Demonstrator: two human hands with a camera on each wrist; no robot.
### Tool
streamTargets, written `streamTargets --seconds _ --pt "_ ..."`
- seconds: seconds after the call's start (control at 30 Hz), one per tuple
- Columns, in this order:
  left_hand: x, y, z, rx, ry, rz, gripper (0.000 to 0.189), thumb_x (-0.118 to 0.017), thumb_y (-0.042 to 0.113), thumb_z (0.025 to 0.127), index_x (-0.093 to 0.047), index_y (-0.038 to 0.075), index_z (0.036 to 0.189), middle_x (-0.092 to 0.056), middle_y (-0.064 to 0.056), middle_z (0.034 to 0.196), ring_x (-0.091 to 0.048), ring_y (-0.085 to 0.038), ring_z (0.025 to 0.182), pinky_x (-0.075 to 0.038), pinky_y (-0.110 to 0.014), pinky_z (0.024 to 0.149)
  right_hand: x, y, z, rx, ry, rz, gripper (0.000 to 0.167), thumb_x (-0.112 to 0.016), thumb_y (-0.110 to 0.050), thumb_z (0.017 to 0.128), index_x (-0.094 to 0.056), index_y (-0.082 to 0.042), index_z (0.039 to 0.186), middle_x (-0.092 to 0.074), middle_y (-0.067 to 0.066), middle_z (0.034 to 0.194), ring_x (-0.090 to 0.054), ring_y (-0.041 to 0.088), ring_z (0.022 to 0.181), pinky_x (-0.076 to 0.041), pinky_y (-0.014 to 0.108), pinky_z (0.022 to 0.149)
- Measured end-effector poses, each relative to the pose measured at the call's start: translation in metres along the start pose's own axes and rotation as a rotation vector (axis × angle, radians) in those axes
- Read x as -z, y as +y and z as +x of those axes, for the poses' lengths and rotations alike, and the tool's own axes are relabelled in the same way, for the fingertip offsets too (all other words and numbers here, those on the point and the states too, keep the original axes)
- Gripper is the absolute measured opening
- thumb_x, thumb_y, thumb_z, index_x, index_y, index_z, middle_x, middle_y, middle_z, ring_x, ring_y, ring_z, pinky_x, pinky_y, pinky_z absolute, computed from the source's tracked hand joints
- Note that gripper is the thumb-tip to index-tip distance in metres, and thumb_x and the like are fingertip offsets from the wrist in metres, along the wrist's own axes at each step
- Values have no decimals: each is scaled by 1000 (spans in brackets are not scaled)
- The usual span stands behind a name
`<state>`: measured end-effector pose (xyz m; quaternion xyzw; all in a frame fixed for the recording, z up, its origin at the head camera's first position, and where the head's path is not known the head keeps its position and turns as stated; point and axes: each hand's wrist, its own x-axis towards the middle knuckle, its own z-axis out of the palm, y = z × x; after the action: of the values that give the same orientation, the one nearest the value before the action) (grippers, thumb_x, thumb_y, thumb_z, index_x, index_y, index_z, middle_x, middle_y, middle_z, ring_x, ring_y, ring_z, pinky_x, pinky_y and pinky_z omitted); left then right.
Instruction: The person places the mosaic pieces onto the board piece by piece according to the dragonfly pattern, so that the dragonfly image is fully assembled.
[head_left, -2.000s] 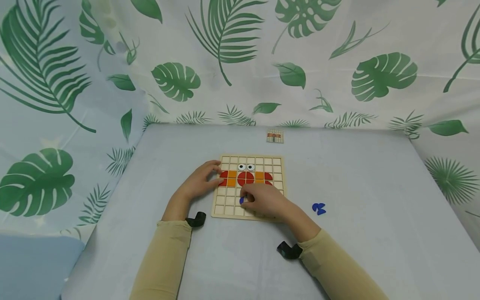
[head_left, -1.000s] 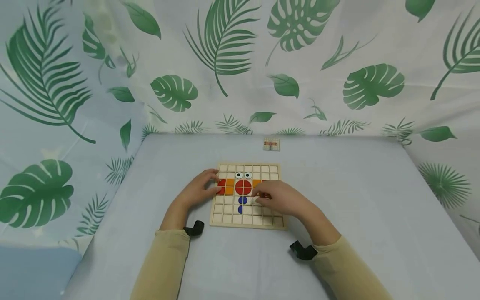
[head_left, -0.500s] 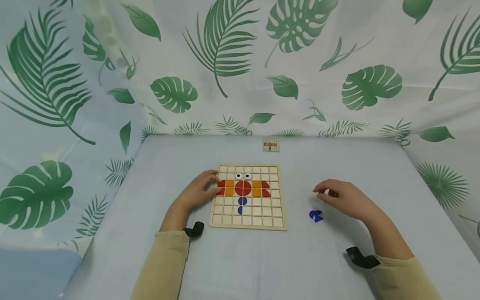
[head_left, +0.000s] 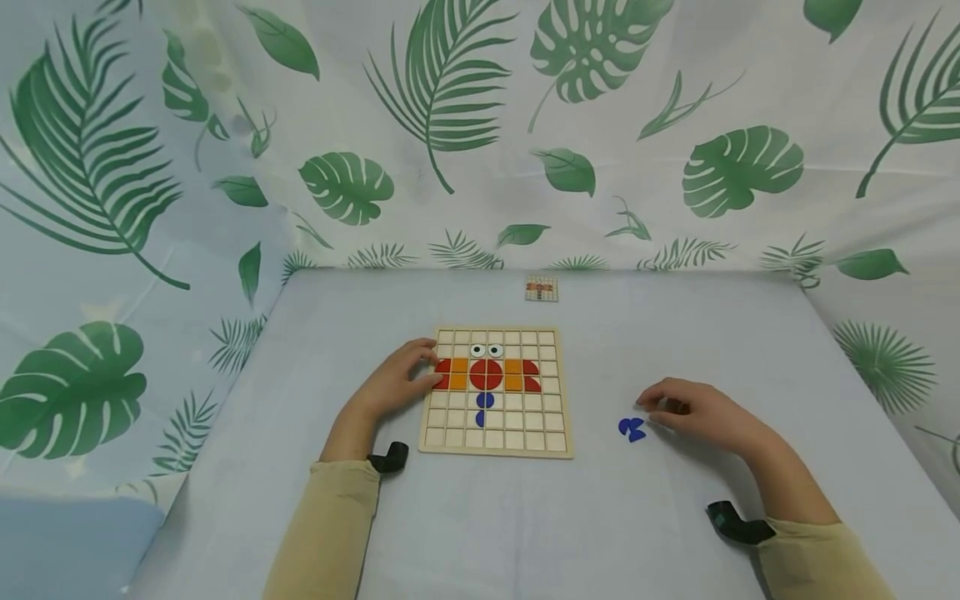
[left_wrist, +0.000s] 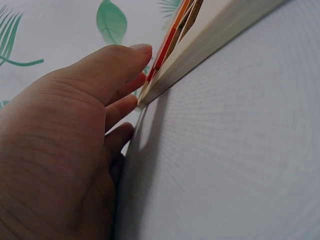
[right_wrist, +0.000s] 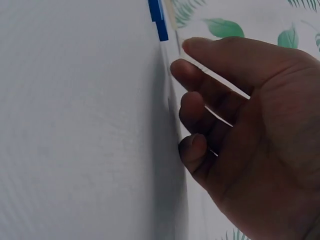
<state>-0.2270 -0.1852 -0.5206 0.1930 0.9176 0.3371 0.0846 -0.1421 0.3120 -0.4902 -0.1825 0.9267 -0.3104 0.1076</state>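
A wooden grid board (head_left: 525, 429) lies mid-table with flat pieces in its cells: two eye pieces (head_left: 487, 351), a red circle (head_left: 486, 375) of quarter pieces, orange squares (head_left: 461, 375), red quarters at both sides and blue quarter pieces (head_left: 485, 401) below. My left hand (head_left: 393, 379) rests at the board's left edge, thumb and fingers apart; in the left wrist view the left hand (left_wrist: 75, 120) touches the rim. Right of the board, several loose blue pieces (head_left: 632, 429) lie together. Just beside them hovers my right hand (head_left: 693, 410), fingers loosely bent, holding nothing in the right wrist view.
A small pattern card (head_left: 542, 289) showing a similar figure lies near the back edge of the table (head_left: 480, 525). Leaf-print cloth (head_left: 480, 108) hangs behind and along the sides. Each wrist carries a black camera mount (head_left: 738, 525).
My right hand has left the board and moved right, then lowered beside the loose blue pieces. Blue pieces now show in the lower cells. The left hand stays at the board's edge.
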Motion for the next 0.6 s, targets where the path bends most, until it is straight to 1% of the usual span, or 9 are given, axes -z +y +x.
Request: streamTargets --seconds 0.13,0.23,0.4,0.6 --pt "0 -1 0 -15 1 0 21 -66 37 95 -57 21 106 -42 -2 154 -33 -27 148 -27 -47 122 -7 4 2 61 17 -42 24 -70 -18 92 -68 -29 114 -65 -12 104 -54 0 87 -50 21 73" --pt "0 -1 0 -13 -1 4 22 -66 38 95 -56 22 106 -42 -2 154 -32 -27 148 -27 -47 122 -11 5 3 88 15 -72 27 -71 -16 91 -69 -32 113 -60 -14 97 -50 1 83 -46 21 70" --pt "1 -1 0 -8 -1 0 22 -66 38 95 -57 22 107 -42 -2 154 -33 -27 148 -27 -47 122 -16 3 4 109 18 -122 29 -73 -15 89 -70 -34 110 -57 -16 93 -46 0 77 -43 21 67" --pt "0 -1 1 -11 -3 -5 22 -66 37 95 -57 21 107 -42 -3 154 -33 -27 147 -27 -46 122 -19 2 5 118 55 -179 23 -73 -15 89 -68 -32 105 -55 -19 90 -48 -3 79 -46 22 68"
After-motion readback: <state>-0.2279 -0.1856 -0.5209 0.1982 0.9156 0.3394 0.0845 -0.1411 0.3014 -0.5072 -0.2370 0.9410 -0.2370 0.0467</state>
